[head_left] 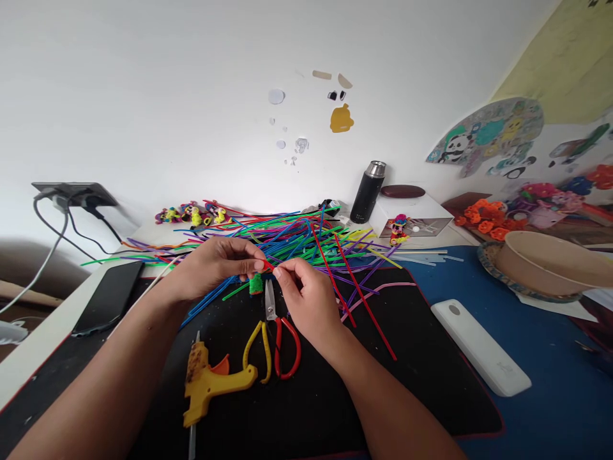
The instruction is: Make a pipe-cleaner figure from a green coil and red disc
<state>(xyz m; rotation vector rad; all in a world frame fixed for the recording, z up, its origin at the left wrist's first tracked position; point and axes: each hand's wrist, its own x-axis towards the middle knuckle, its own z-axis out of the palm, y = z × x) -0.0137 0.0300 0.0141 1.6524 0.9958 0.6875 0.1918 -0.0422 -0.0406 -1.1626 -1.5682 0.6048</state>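
Observation:
Between my two hands, above the black mat, is a small red piece of pipe cleaner (268,264). My left hand (223,263) pinches one end with thumb and forefinger. From the other side, the fingertips of my right hand (306,295) close on it; its exact shape is mostly hidden. Just below my left fingertips sits a small green fuzzy piece (256,285). Scissors with red handles (286,351) lie under my hands, blades pointing away, beside a yellow-handled tool (258,348) whose head I cannot make out. Nearer to me lies a yellow glue gun (205,385).
Loose coloured pipe cleaners (297,239) are heaped behind my hands. A phone (109,297) lies left; a white oblong device (480,347) and a beige bowl (555,262) are right. A black flask (368,193) and small fuzzy figures (194,214) stand by the wall.

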